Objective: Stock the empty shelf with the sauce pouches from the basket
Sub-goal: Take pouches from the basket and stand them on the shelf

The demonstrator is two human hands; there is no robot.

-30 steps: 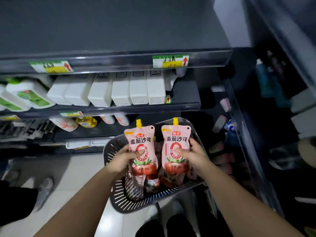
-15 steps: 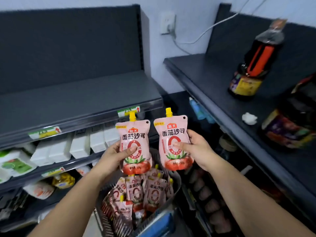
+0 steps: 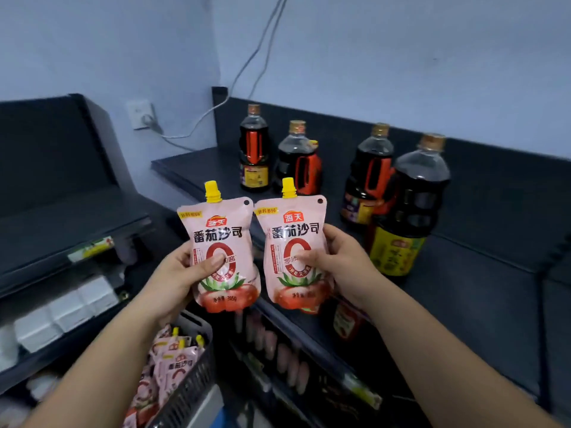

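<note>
left hand gripping left pouch; right hand gripping right pouch; both hovering above the dark shelf, basket below-left of it

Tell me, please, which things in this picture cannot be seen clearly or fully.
- Basket, head view: cut off by the bottom edge and partly behind the left arm, so its pouch count is unknown.
- Small print on the pouches: covered by the thumbs of the left hand and right hand.
- Price label on the left shelf: blurred, unreadable.
- Items on the lower shelf: dark and blurred.
</note>
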